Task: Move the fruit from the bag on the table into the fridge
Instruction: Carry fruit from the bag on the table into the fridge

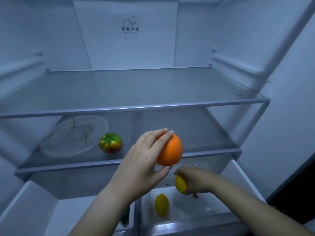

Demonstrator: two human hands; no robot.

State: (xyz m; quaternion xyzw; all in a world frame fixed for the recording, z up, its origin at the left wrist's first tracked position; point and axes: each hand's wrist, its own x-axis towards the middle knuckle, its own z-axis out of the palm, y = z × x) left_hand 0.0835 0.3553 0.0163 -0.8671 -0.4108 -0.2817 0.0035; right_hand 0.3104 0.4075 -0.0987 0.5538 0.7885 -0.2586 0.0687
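Observation:
I look into an open fridge. My left hand [144,154] grips an orange [171,150] in front of the lower glass shelf [213,153], fingers over its top and thumb under it. My right hand [194,179] holds a yellow lemon [181,183] above the right crisper drawer [221,206]. A second lemon [162,204] lies in that drawer. A green, yellow and red tomato-like fruit [110,143] sits on the lower shelf. The bag and table are out of view.
A clear round plate [68,142] lies on the lower shelf to the left of the tomato-like fruit. The upper glass shelf [136,108] holds nothing. A green item [125,217] shows in the left drawer, partly hidden by my left forearm.

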